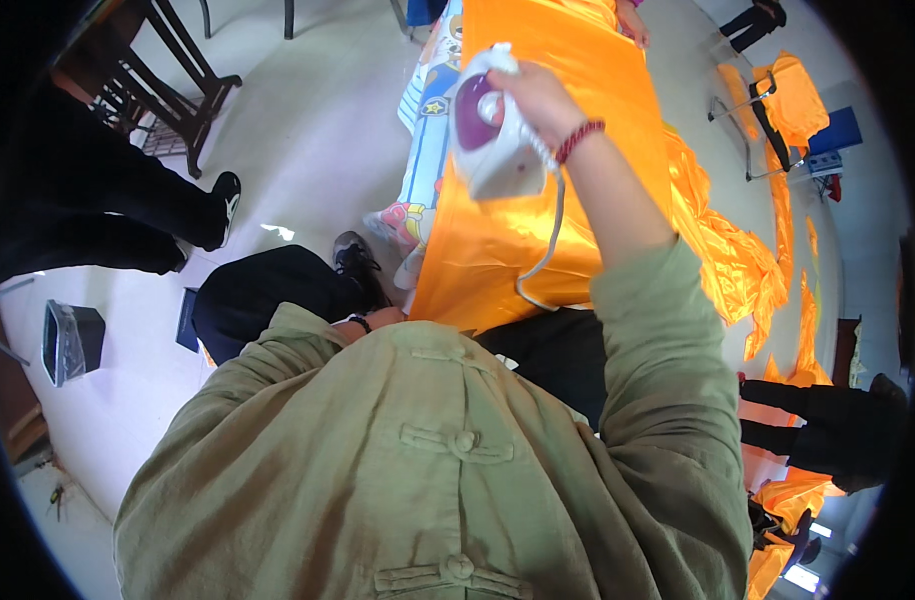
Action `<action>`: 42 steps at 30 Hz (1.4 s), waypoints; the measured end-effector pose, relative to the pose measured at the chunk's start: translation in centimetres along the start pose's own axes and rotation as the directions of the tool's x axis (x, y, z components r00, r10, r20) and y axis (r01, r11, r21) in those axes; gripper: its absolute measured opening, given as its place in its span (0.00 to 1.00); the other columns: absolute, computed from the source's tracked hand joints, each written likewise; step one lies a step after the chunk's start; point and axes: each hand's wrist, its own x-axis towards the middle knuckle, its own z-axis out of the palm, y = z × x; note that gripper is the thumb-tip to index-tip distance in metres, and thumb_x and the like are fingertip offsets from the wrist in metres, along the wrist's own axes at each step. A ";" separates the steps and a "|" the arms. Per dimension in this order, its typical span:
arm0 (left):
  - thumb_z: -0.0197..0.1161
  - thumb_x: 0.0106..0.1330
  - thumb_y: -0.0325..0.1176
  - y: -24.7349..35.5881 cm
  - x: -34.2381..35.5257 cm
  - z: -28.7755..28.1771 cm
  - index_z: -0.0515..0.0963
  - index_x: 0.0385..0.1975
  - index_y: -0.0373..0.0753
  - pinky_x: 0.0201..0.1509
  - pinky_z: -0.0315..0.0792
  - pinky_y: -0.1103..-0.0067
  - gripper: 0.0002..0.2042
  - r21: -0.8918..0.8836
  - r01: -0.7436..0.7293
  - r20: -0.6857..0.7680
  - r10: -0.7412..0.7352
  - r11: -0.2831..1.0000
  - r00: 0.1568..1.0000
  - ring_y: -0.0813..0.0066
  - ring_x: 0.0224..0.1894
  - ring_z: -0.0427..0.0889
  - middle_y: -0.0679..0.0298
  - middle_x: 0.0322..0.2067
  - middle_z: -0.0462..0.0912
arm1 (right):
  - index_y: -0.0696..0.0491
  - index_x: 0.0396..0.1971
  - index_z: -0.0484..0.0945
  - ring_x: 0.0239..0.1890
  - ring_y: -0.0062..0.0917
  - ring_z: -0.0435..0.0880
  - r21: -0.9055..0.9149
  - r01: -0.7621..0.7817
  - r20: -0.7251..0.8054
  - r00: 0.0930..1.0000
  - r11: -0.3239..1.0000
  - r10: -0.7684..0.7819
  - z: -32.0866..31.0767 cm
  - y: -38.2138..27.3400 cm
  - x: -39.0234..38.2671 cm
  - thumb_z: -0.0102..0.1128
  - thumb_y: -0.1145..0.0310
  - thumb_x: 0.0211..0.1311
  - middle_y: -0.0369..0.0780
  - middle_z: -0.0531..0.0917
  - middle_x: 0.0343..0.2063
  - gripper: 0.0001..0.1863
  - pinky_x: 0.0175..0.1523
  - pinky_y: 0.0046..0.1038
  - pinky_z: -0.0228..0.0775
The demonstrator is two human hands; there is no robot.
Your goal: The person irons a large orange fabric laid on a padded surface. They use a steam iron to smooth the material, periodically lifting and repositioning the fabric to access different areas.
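Observation:
My right hand (pixel 541 98) is closed round the handle of a white and purple clothes iron (pixel 495 140). Its pale cord (pixel 556 235) hangs past my wrist and curves down over the cloth. Under the iron a long piece of shiny orange cloth (pixel 538 240) is spread along a table or board; whether the iron touches it I cannot tell. My left hand (pixel 385 317) is low beside the cloth's near left corner, its fingers mostly hidden by my green shirt. Along the left side, a blue printed cover (pixel 433 130) shows from beneath the orange cloth.
Another person's hand (pixel 633 22) rests at the far end of the cloth. More orange cloth (pixel 728 250) hangs down on the right, and some drapes over a chair (pixel 783 100). People stand at left and right. A lined bin (pixel 75 343) is on the floor at left.

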 end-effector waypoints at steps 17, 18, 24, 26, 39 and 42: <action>0.64 0.68 0.38 0.2 0.1 0.9 0.84 0.40 0.35 0.47 0.75 0.75 0.12 -0.027 -0.010 -0.005 0.009 1.000 1.000 0.73 0.39 0.84 0.60 0.34 0.87 | 0.57 0.68 0.61 0.30 0.37 0.86 -0.462 0.158 -0.192 0.943 0.873 -0.272 8.2 3.8 -14.6 0.58 0.66 0.64 0.53 0.83 0.34 0.33 0.39 0.31 0.77; 0.64 0.68 0.38 0.1 0.2 0.9 0.83 0.40 0.35 0.47 0.75 0.75 0.12 -0.030 -0.011 -0.004 0.011 0.999 1.000 0.73 0.39 0.84 0.60 0.34 0.87 | 0.57 0.67 0.62 0.27 0.35 0.85 -0.473 0.164 -0.223 0.928 0.865 -0.298 7.9 3.5 -13.1 0.58 0.66 0.64 0.53 0.83 0.33 0.32 0.37 0.31 0.78; 0.64 0.68 0.38 -0.2 0.5 0.4 0.83 0.40 0.35 0.47 0.75 0.75 0.12 -0.042 0.000 0.011 0.000 0.999 1.000 0.73 0.39 0.84 0.60 0.35 0.87 | 0.58 0.59 0.70 0.40 0.44 0.84 -0.508 0.125 -0.285 0.909 0.852 -0.304 3.7 0.8 0.1 0.54 0.62 0.63 0.55 0.83 0.41 0.26 0.48 0.36 0.74; 0.64 0.68 0.38 -0.3 0.4 0.2 0.83 0.41 0.35 0.47 0.75 0.76 0.12 -0.045 0.007 0.019 -0.006 0.999 1.000 0.73 0.39 0.84 0.60 0.35 0.87 | 0.59 0.54 0.73 0.33 0.37 0.86 -0.508 0.108 -0.306 0.905 0.855 -0.296 2.5 -0.2 3.4 0.54 0.65 0.64 0.53 0.83 0.38 0.21 0.41 0.31 0.77; 0.63 0.69 0.37 -0.7 -0.9 -0.2 0.83 0.42 0.35 0.47 0.75 0.76 0.12 -0.037 0.027 0.005 -0.027 0.999 1.000 0.73 0.39 0.83 0.61 0.36 0.87 | 0.59 0.67 0.63 0.29 0.30 0.87 -0.282 0.146 -0.116 0.976 0.948 -0.185 3.8 1.6 -5.2 0.58 0.62 0.62 0.50 0.85 0.40 0.34 0.44 0.31 0.77; 0.63 0.69 0.37 0.0 -0.7 -0.2 0.83 0.42 0.35 0.48 0.75 0.76 0.12 -0.058 0.018 -0.023 -0.019 0.998 1.000 0.74 0.39 0.83 0.61 0.36 0.87 | 0.51 0.66 0.67 0.48 0.47 0.81 -0.407 0.189 -0.072 0.969 0.893 -0.238 5.9 4.0 -13.2 0.58 0.62 0.61 0.54 0.80 0.49 0.32 0.56 0.39 0.73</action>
